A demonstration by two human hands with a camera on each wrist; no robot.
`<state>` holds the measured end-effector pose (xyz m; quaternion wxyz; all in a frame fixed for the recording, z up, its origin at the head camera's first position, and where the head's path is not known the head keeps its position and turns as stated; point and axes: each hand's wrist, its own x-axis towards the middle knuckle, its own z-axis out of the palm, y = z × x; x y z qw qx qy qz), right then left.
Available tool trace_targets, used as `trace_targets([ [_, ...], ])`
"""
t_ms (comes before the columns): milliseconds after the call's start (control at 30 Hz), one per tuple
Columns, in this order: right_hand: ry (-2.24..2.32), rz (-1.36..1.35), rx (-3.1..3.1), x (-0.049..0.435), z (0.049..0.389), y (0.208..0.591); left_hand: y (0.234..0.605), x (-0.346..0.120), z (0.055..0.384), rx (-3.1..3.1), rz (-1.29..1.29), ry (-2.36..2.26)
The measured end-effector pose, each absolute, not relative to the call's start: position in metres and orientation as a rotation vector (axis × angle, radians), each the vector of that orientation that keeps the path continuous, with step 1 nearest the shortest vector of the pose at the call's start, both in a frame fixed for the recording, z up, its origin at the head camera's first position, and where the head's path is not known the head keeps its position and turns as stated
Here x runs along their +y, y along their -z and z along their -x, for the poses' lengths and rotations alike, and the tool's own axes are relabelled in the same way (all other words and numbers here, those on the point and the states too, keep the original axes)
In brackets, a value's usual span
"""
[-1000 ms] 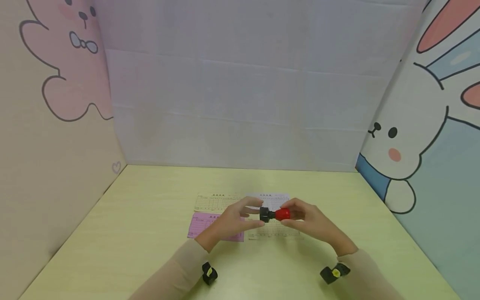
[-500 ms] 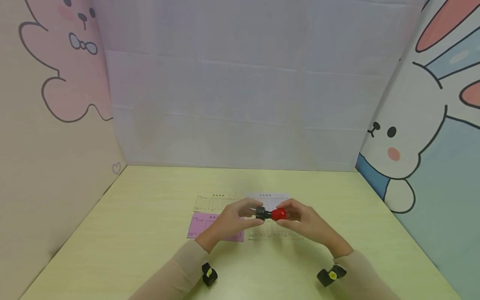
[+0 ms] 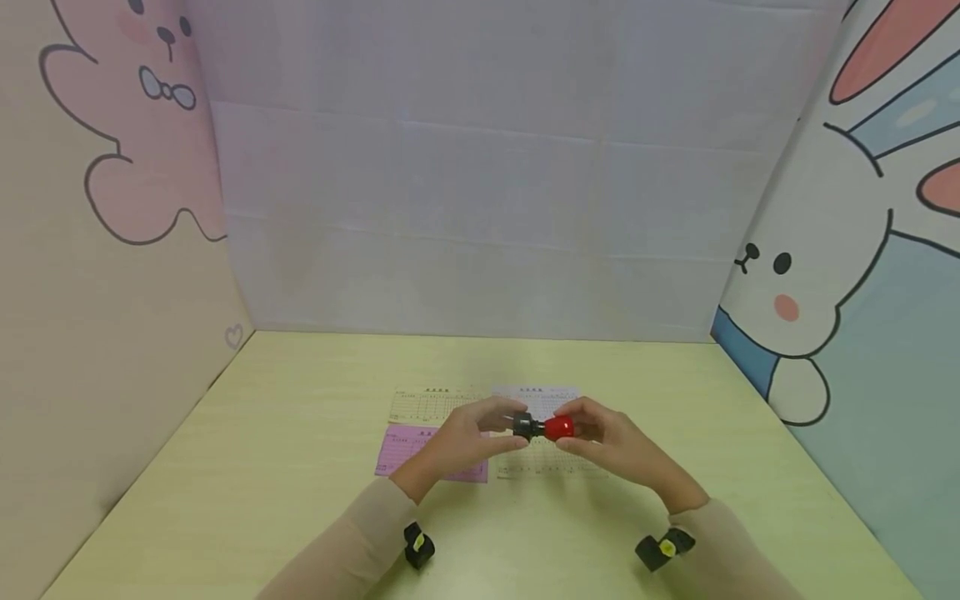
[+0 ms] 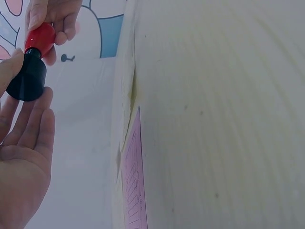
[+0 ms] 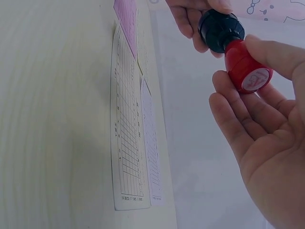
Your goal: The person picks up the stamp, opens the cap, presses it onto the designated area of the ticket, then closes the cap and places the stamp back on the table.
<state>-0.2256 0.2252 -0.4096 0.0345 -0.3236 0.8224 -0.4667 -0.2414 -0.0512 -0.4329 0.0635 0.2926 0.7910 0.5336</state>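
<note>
A hand stamp with a red knob handle [image 3: 558,427] and a wide black end [image 3: 524,425] is held sideways above the forms. My left hand [image 3: 467,437] pinches the black end between thumb and fingertips. From the other side, my right hand [image 3: 617,442] grips the red handle. In the left wrist view the round black base [image 4: 27,81] sits against my left thumb and fingers. A pale round label [image 5: 255,79] with red print shows on the handle's tip in the right wrist view. Whether the black part is a cap, I cannot tell.
Printed paper forms lie below my hands on the pale yellow table [image 3: 247,467]: a yellow form [image 3: 427,407], a pink form [image 3: 401,450], a whitish form [image 3: 558,395] and a cream form [image 3: 555,468]. A white sheet [image 3: 465,208] hangs behind; cartoon panels flank both sides.
The stamp and my right hand have shifted slightly left, bringing the black end deeper between my left thumb and fingers. Over the last half second almost nothing has moved.
</note>
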Motion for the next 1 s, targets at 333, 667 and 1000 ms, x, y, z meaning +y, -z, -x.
trace_targets([
  [333, 1.453, 0.975, 2.499, 0.2242, 0.2261, 0.4061, 0.4313, -0.0508, 0.2420, 2.410, -0.908, -1.636],
  [667, 1.472, 0.942, 2.500, 0.2231, 0.2255, 0.4038, 0.4301, -0.0502, 0.2428, 2.439, -0.890, -1.635],
  [1000, 1.436, 0.971, 2.485, 0.2219, 0.2253, 0.4028, 0.4274, -0.0542, 0.2423, 2.427, -0.927, -1.613],
])
